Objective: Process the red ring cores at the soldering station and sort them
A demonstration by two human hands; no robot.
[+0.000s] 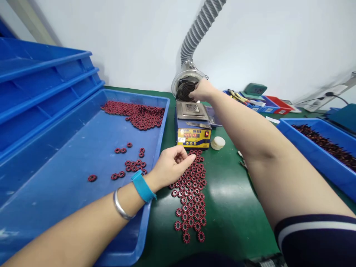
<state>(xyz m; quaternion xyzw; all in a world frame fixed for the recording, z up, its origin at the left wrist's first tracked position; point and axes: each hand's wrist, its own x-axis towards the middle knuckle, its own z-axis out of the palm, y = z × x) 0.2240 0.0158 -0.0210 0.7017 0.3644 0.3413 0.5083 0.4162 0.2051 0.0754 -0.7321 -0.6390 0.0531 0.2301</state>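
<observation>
My left hand point(174, 165) hovers just above the upper left of many small red-and-black wound stator cores point(190, 205) spread in rows on the green table. Its fingers are curled inward with the thumb stretched to the right; whatever may be inside the curl is hidden. My right hand point(204, 90) reaches forward over a solder pot point(193, 129) with a red digital display. Those fingers are drawn together in front of the round fume hood point(175, 87), beside its dark coiled grille point(185, 91). I cannot make out what they pinch.
A large blue tray point(83, 148) with more stator cores lies left, below stacked blue trays point(50, 78). Grey ducting point(198, 31) rises from the hood. A round whitish pad point(217, 143) sits beside the pot. Right stand a blue bin point(314, 159) of dark coppery parts and tool boxes point(267, 105).
</observation>
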